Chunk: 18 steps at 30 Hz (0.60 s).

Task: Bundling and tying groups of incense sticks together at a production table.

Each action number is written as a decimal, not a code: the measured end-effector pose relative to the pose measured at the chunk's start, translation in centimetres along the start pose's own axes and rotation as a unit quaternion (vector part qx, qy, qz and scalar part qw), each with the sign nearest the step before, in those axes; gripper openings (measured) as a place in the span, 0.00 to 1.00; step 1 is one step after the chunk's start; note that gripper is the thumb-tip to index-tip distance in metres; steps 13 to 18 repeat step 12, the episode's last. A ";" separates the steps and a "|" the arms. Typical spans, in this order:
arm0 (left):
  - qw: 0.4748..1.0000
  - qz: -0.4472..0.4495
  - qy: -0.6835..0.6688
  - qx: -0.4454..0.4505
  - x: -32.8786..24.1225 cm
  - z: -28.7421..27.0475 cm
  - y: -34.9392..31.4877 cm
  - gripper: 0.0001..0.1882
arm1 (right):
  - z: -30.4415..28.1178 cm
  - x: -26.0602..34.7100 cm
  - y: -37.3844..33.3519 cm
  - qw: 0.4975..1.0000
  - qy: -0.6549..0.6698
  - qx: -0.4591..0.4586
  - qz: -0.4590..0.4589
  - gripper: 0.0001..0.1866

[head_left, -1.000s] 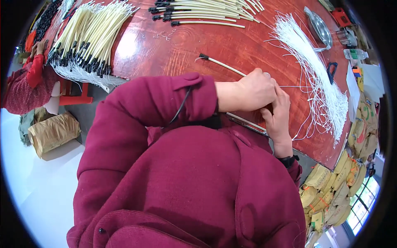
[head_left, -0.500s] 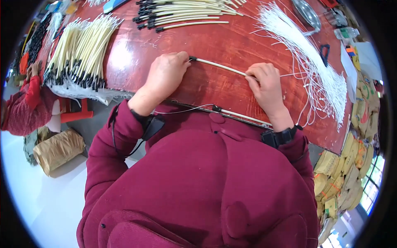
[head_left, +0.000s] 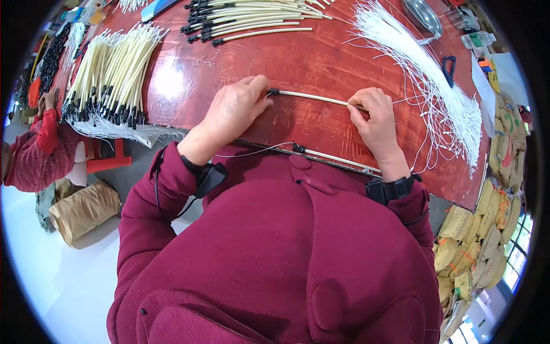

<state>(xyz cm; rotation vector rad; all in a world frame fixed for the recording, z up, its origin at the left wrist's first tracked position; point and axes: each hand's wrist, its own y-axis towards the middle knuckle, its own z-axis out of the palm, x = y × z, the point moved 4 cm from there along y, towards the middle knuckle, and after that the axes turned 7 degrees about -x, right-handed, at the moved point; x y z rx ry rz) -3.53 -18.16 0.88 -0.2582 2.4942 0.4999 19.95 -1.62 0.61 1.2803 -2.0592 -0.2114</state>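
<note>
A pale, slim tube (head_left: 314,96) with a black end piece (head_left: 274,92) spans the gap between my hands, just above the red tabletop. My right hand (head_left: 375,114) pinches its right end, and a white cord (head_left: 408,101) runs from there toward the loose bundle. At the black end, my left hand (head_left: 235,106) has its fingers curled, with the thumb a little apart. A short bit of thin cord leads from the black piece into those fingers, largely hidden by them. A second tube (head_left: 335,156) with a black end lies along the table's near edge, a thin cord trailing left from it.
White cords (head_left: 435,103) lie in a loose bundle at right, beside black-handled scissors (head_left: 449,70) and a metal dish (head_left: 423,16). Stacked tubes (head_left: 252,17) lie at the back; more tubes (head_left: 117,74) fill the left side. A person (head_left: 43,149) sits at far left.
The tube has shifted slightly right and lies more level. My left hand has moved a little right and its thumb has come away from the fingers. My right hand has moved slightly right, still pinching.
</note>
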 end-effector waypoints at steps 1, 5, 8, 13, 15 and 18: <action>1.000 0.017 0.012 -0.002 0.0 0.4 0.2 0.10 | -0.2 -0.1 -0.1 1.000 0.001 0.000 0.006 0.07; 0.998 -0.040 0.040 -0.021 2.0 -1.2 -0.1 0.11 | -0.4 0.0 0.2 1.000 0.013 0.005 -0.018 0.07; 0.985 -0.141 0.058 -0.080 7.2 -5.9 -1.2 0.08 | -1.8 -0.3 -1.1 0.999 0.009 0.045 0.007 0.07; 0.936 -0.218 0.257 -0.106 18.7 -15.8 -6.9 0.11 | -4.0 -1.6 -3.6 0.994 0.017 0.105 0.025 0.07; 0.936 -0.218 0.257 -0.106 18.7 -15.8 -6.9 0.11 | -4.0 -1.6 -3.6 0.994 0.017 0.105 0.025 0.07; 0.936 -0.218 0.257 -0.106 18.7 -15.8 -6.9 0.11 | -4.0 -1.6 -3.6 0.994 0.017 0.105 0.025 0.07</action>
